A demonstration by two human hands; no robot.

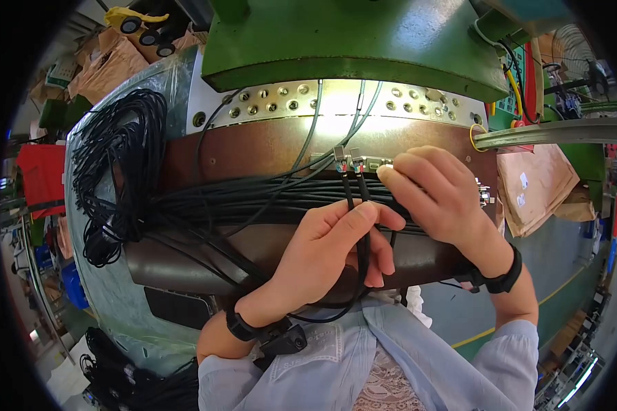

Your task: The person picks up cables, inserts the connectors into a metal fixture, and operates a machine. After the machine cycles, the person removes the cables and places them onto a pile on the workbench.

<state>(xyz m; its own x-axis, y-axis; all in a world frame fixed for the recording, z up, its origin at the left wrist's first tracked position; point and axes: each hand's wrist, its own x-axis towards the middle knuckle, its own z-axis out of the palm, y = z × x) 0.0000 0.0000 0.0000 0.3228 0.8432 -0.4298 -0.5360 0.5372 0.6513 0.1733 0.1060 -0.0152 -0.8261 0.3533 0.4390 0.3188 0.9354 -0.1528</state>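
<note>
My left hand (329,240) pinches two black cables (363,194) between thumb and fingers, their ends pointing away from me. Each cable ends in a silver metal connector (340,156) with small coloured wires showing behind it. Just right of these ends, my right hand (435,192) is closed, its fingertips beside a small metal fixture (374,164) on the brown bench front. Whatever those fingers may hold is hidden. A bundle of black cables (253,202) runs across the brown surface beneath both hands.
Ahead stands a green machine (349,48) above a lit, perforated metal plate (274,99). Coiled black cables (120,164) lie at the left. A dark phone-like slab (178,307) sits near my left forearm. Brown paper (535,185) and a metal rail (562,133) are at the right.
</note>
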